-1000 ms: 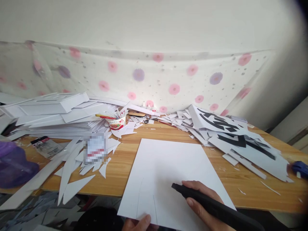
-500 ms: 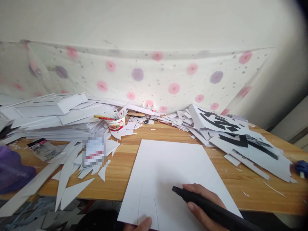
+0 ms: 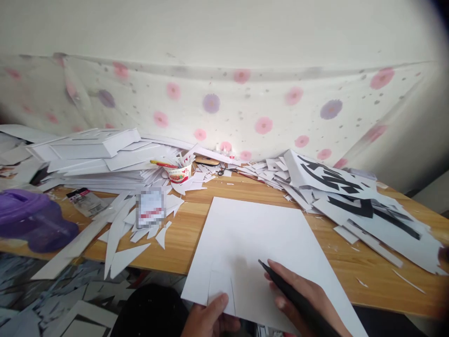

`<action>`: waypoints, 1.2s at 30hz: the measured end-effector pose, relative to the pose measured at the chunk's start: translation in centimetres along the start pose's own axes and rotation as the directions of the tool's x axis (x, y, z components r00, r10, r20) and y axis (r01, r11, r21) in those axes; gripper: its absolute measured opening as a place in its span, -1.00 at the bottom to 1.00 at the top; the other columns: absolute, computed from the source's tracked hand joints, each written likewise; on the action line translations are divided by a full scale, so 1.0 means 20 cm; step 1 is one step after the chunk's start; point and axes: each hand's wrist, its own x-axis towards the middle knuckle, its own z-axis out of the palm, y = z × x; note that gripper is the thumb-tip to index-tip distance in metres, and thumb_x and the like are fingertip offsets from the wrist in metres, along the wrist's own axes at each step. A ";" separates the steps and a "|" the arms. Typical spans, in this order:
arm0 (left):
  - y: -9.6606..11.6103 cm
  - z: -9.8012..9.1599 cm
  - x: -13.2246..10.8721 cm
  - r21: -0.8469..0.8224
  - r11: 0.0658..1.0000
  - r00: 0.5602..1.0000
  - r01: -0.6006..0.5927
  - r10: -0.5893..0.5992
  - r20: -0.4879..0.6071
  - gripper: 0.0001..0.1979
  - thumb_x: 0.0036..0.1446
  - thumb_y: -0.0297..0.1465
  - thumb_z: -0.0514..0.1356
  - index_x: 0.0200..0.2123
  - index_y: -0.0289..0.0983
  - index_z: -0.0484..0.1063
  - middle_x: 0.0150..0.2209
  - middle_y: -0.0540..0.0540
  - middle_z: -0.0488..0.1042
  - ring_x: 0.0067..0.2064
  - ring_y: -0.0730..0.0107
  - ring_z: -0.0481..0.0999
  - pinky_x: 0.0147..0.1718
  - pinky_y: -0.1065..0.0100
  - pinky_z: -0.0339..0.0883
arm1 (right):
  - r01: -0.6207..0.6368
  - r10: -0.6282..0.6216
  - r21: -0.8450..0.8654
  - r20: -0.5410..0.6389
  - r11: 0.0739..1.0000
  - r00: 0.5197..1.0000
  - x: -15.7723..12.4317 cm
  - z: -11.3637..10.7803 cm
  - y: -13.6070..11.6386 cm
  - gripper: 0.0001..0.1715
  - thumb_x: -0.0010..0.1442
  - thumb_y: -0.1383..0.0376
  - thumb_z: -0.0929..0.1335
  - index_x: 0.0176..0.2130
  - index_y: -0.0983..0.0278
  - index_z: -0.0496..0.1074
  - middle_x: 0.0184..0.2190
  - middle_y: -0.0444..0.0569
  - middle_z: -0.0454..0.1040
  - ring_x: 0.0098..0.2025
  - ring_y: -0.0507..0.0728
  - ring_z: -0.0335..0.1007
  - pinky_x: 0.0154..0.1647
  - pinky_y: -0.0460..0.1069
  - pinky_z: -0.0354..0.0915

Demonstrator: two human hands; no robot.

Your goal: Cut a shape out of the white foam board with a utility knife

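A white foam-board sheet point(image 3: 259, 234) lies partly on the wooden table, its near end jutting past the front edge. Two thin lines run up from that near edge, and a short line joins them at the top. My left hand point(image 3: 213, 316) pinches the near edge, thumb on top between the lines and fingers underneath. Over the right half of the sheet, my right hand point(image 3: 308, 295) grips a slim black utility knife point(image 3: 286, 285). Its tip points up and left, seemingly just above the surface; contact is hard to judge.
White offcuts point(image 3: 128, 262) cover the table's left side, near a purple plastic container point(image 3: 35, 220). Stacked white boards point(image 3: 94, 164) and a paper bowl of strips point(image 3: 180, 174) stand behind. Sheets with black shapes point(image 3: 336, 182) lie right. Scissors point(image 3: 224, 171) rest at the back.
My left hand has come further into view at the sheet's near edge. The knife has turned to show its narrow side, with its tip slightly further up. The whole view has shifted.
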 end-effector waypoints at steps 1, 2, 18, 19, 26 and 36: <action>0.00 0.01 -0.01 -0.001 1.000 1.000 -0.009 0.009 -0.003 -0.54 -0.27 -0.15 0.47 -0.34 -0.33 0.53 -0.39 -0.15 0.58 -0.46 0.31 0.50 -0.51 0.36 0.38 | 0.045 -0.046 0.027 0.027 0.999 0.999 0.00 0.00 0.00 -0.38 0.19 0.30 0.36 0.23 0.08 0.25 -0.11 -0.03 0.58 -0.17 0.16 0.57 -0.21 -0.08 0.49; 0.01 0.02 -0.02 0.000 1.000 1.000 -0.015 0.015 -0.006 -0.55 -0.26 -0.16 0.47 -0.33 -0.32 0.53 -0.35 -0.15 0.59 -0.42 0.28 0.52 -0.49 0.34 0.41 | 0.076 -0.077 0.034 0.043 0.997 0.996 0.00 0.00 -0.01 -0.36 0.19 0.33 0.36 0.24 0.08 0.23 -0.14 -0.04 0.58 -0.20 0.14 0.58 -0.23 -0.09 0.49; -0.01 0.10 -0.08 -0.017 0.998 0.996 -0.065 0.066 0.053 -0.54 -0.08 -0.29 0.39 -0.09 -0.31 0.46 -0.22 -0.11 0.57 -0.31 0.29 0.54 -0.26 0.26 0.45 | 0.285 -0.198 -0.423 0.237 0.860 0.951 -0.05 0.02 0.00 -0.65 0.20 0.30 0.37 0.00 0.25 0.41 -0.06 0.21 0.52 0.15 0.35 0.33 -0.02 0.20 0.39; -0.01 0.10 -0.07 -0.011 0.998 0.995 -0.069 0.069 0.067 -0.54 -0.08 -0.28 0.38 -0.09 -0.32 0.46 -0.22 -0.12 0.57 -0.30 0.28 0.54 -0.25 0.25 0.44 | 0.285 -0.196 -0.441 0.238 0.851 0.951 -0.05 0.02 0.01 -0.66 0.20 0.33 0.36 0.00 0.26 0.41 -0.04 0.22 0.51 0.15 0.35 0.32 -0.02 0.20 0.39; -0.09 0.15 -0.04 0.143 0.988 0.982 -0.059 0.032 0.188 -0.63 0.02 -0.13 0.28 -0.30 -0.36 0.51 -0.33 -0.18 0.58 -0.31 0.25 0.55 -0.22 0.24 0.42 | 0.171 -0.107 -0.499 0.153 0.850 0.982 0.00 -0.02 0.10 -0.60 0.23 0.45 0.27 0.05 0.27 0.38 0.00 0.18 0.49 0.16 0.31 0.30 0.06 0.22 0.33; 0.35 -0.06 -0.11 0.541 -0.312 0.398 -0.781 0.419 0.816 -0.80 0.13 -0.46 0.19 -0.16 -0.23 0.50 -0.29 -0.09 0.56 -0.26 0.33 0.51 -0.21 0.35 0.34 | -0.208 0.201 -0.378 -0.060 0.902 0.978 0.01 -0.09 0.19 -0.57 0.20 0.22 0.34 0.06 0.21 0.33 -0.19 0.08 0.52 -0.17 0.26 0.47 -0.15 0.14 0.40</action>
